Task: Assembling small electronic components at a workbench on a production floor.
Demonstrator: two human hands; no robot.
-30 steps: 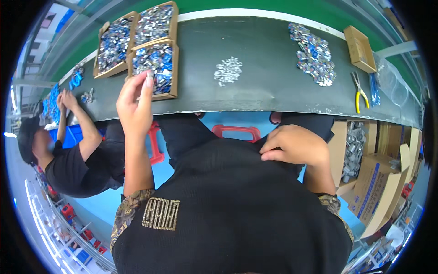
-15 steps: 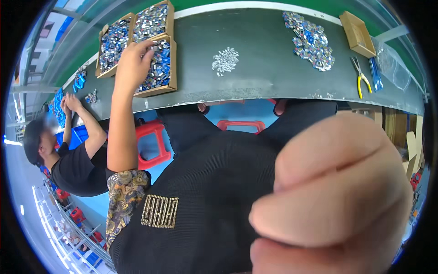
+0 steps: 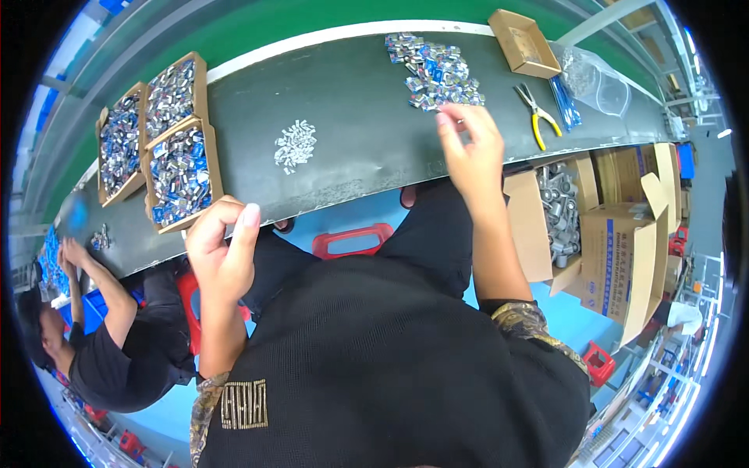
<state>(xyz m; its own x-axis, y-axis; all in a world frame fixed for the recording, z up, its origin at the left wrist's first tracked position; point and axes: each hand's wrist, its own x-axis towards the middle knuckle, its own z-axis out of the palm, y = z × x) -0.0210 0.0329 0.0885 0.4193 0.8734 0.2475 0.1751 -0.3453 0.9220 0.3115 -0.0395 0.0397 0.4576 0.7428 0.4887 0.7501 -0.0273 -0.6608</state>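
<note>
My left hand (image 3: 221, 248) is closed and raised at the table's front edge, beside the near cardboard box (image 3: 216, 168) of small silver and blue metal parts. Its thumb stands up against the curled fingers, and anything between them is hidden. Farther right, my right hand (image 3: 474, 148) reaches over the table to the near edge of a loose pile of silver and blue parts (image 3: 437, 74). Thumb and forefinger are pinched there, on something too small to make out. Between the hands lies a small heap of clear or silvery pieces (image 3: 296, 146).
Two more filled boxes (image 3: 172, 93) (image 3: 121, 148) adjoin the near one. Yellow-handled pliers (image 3: 538, 121), blue strips (image 3: 565, 103), a clear bag (image 3: 605, 86) and a shallow cardboard box (image 3: 519, 43) lie at right. Below stands a carton of grey fittings (image 3: 558, 210). A co-worker (image 3: 129, 335) sits at left.
My right hand has gone from close before the camera to the loose pile. My left hand has come back from over the near box to the table's front edge. The view has turned rightward.
</note>
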